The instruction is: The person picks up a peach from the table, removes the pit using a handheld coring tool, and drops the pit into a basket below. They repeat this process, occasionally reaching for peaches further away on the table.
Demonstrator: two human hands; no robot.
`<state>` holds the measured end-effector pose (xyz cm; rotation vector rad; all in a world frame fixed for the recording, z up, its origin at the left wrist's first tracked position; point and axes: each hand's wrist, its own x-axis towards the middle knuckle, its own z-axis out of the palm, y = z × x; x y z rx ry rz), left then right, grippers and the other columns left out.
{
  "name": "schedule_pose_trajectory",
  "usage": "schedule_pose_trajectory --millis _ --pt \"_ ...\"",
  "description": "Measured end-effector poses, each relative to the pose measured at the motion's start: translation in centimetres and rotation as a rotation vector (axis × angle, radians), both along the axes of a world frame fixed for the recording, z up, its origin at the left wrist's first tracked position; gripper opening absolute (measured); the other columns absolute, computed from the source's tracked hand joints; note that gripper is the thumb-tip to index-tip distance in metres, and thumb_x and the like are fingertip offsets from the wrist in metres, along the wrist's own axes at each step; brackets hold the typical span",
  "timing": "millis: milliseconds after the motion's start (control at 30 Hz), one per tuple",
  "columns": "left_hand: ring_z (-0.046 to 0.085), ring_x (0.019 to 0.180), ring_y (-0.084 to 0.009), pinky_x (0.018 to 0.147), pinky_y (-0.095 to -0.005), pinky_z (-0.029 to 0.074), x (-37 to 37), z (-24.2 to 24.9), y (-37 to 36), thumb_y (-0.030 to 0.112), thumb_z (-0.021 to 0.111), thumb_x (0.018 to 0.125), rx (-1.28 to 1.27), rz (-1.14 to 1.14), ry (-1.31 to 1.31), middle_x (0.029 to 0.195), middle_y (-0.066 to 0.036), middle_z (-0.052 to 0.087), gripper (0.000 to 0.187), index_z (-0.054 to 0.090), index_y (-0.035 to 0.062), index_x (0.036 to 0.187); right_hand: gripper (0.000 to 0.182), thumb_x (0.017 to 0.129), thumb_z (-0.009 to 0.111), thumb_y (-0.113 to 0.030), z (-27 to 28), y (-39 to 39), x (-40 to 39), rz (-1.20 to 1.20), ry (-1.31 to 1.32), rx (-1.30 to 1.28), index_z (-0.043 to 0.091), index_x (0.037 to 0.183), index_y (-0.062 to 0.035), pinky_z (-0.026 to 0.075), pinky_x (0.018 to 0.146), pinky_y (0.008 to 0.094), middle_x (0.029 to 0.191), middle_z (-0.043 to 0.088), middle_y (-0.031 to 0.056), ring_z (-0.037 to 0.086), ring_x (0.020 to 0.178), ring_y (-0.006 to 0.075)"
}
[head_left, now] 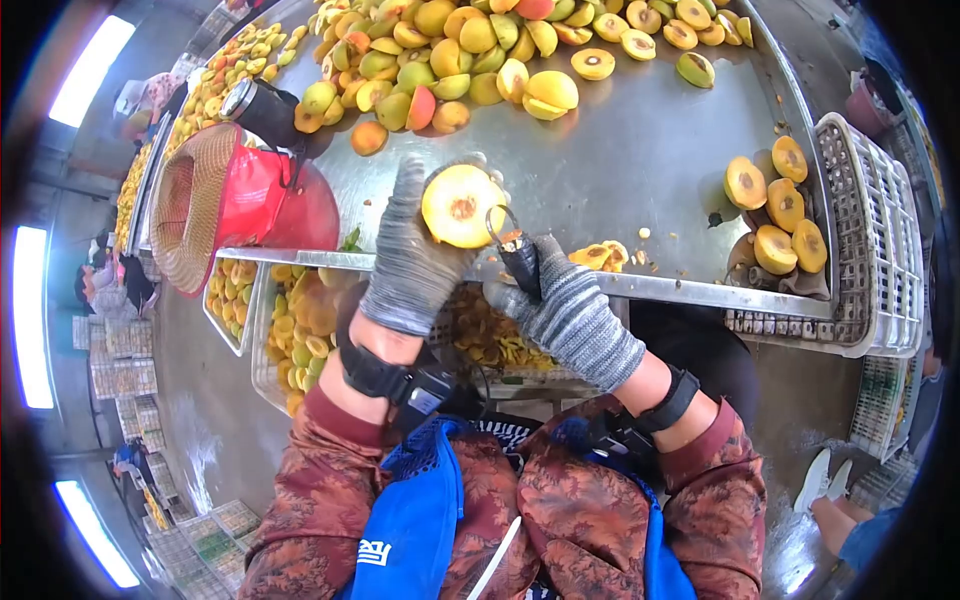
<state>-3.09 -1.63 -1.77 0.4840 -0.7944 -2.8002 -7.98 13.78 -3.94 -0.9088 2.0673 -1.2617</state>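
Note:
My left hand, in a grey knitted glove, holds a halved yellow peach with its cut face and brownish centre turned up. In my right hand, gloved alike, is a pitting tool with a dark handle and a thin metal loop. The loop overlaps the right edge of the peach half in this view. Both hands are over the near edge of a metal table. Just right of the tool, yellow peach scraps lie on the metal.
A large heap of peaches covers the table's far side. Several cut halves lie at the right. A woven hat with red cloth and a dark flask are at the left. A white crate stands beyond the right edge; below sits a peach-filled crate.

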Motion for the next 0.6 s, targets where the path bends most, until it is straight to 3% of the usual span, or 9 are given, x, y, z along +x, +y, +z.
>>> schedule_pose_trajectory --millis 300,600 --pt "0.053 0.092 -0.0241 0.084 -0.0355 0.043 1.2 0.1 3.6 0.027 0.046 0.084 -0.267 0.122 -0.028 0.098 -0.015 0.054 0.037 0.048 -0.0026 0.105 0.041 0.073 0.063 -0.017 -0.4 -0.3 0.8 0.066 0.046 0.051 0.041 0.102 0.0001 0.045 0.058 0.0399 0.077 0.055 0.0222 0.056 0.070 0.0377" --pt "0.056 0.084 -0.0237 0.079 -0.0351 0.046 1.6 0.9 5.3 0.026 0.051 0.081 -0.371 0.236 -0.059 0.093 -0.015 0.055 0.032 0.050 -0.0005 0.098 0.045 0.071 0.061 -0.007 -1.4 -0.2 2.1 0.063 0.041 -0.027 0.037 0.109 0.0009 0.046 0.061 0.0361 0.081 0.055 0.0170 0.057 0.072 0.0326"
